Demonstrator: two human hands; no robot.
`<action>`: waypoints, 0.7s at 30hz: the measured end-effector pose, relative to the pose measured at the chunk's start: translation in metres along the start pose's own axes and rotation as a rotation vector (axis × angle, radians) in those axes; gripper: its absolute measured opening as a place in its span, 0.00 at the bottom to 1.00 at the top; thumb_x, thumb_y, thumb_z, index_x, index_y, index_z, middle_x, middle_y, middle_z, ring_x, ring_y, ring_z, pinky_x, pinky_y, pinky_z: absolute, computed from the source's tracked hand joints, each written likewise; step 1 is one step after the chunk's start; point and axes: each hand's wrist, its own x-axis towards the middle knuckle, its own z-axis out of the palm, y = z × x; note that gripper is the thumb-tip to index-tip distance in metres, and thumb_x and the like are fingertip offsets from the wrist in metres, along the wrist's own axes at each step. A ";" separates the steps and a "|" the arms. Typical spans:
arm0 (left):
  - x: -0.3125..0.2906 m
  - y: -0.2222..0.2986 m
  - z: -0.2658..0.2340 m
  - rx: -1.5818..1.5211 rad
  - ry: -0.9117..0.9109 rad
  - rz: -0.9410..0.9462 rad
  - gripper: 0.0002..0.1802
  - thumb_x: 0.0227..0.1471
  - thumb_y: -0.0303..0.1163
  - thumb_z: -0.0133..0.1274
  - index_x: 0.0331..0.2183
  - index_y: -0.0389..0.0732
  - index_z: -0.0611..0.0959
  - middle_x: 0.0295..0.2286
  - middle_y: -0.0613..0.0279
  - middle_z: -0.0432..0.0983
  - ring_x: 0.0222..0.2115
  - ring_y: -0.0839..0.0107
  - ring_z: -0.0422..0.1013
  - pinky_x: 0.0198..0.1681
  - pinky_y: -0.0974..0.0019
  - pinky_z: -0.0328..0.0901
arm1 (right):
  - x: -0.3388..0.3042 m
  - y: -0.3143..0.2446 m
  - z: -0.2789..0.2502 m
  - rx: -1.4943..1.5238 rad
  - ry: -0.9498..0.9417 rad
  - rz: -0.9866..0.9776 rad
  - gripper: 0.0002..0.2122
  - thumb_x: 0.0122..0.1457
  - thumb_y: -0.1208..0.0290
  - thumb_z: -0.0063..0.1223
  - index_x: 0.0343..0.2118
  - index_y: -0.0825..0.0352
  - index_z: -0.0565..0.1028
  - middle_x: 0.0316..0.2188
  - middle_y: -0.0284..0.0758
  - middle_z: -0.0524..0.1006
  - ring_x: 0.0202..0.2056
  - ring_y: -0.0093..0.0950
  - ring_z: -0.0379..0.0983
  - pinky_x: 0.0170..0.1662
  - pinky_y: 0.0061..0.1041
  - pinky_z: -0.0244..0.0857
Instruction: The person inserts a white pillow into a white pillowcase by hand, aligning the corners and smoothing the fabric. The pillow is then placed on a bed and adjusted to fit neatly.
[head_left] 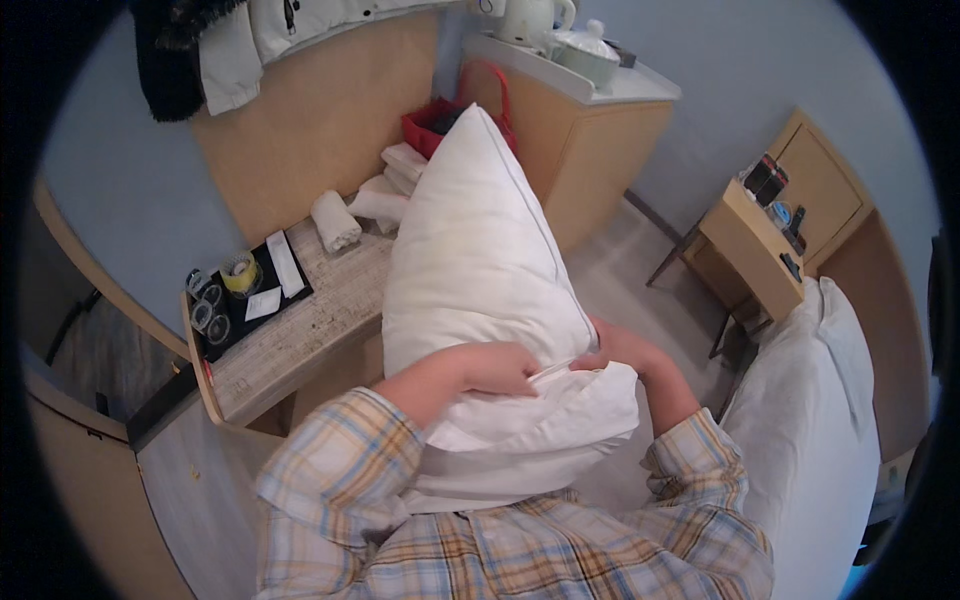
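A: where's the pillow [470,250], and why hold it like that?
B: right of the desk [330,295]. left hand [500,367] and right hand [610,345] both pinch its white cover [530,425], probably to steady it

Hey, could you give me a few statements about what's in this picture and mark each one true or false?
1. The left hand holds white fabric bunched around the lower part of the pillow. True.
2. The right hand hangs free, touching nothing. False: it is on the white fabric too.
3. A rolled white towel lies on the wood-topped bench. True.
4. The bag behind the pillow is green. False: it is red.
5. A lidded pot stands on the white-topped cabinet. True.
6. The person's sleeves are plain black. False: they are plaid.
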 end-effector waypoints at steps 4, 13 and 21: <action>-0.026 -0.036 0.017 0.265 -0.365 0.103 0.16 0.44 0.36 0.54 0.35 0.36 0.81 0.29 0.52 0.78 0.28 0.63 0.72 0.33 0.62 0.64 | 0.001 0.016 0.015 0.178 0.013 -0.003 0.37 0.41 0.69 0.61 0.57 0.69 0.60 0.54 0.41 0.67 0.55 0.31 0.61 0.58 0.27 0.53; -0.099 -0.052 -0.031 0.503 0.729 -0.301 0.08 0.48 0.34 0.51 0.28 0.41 0.81 0.32 0.55 0.76 0.36 0.54 0.72 0.37 0.53 0.65 | 0.029 0.046 0.018 0.279 0.066 0.039 0.35 0.42 0.67 0.59 0.56 0.71 0.61 0.51 0.43 0.70 0.52 0.33 0.65 0.56 0.27 0.56; -0.057 -0.146 0.037 0.220 1.050 -0.476 0.10 0.54 0.35 0.46 0.37 0.43 0.75 0.32 0.47 0.74 0.35 0.46 0.71 0.37 0.51 0.65 | 0.028 0.036 0.065 0.182 0.080 -0.013 0.33 0.42 0.68 0.59 0.54 0.72 0.63 0.50 0.40 0.70 0.50 0.29 0.65 0.56 0.27 0.55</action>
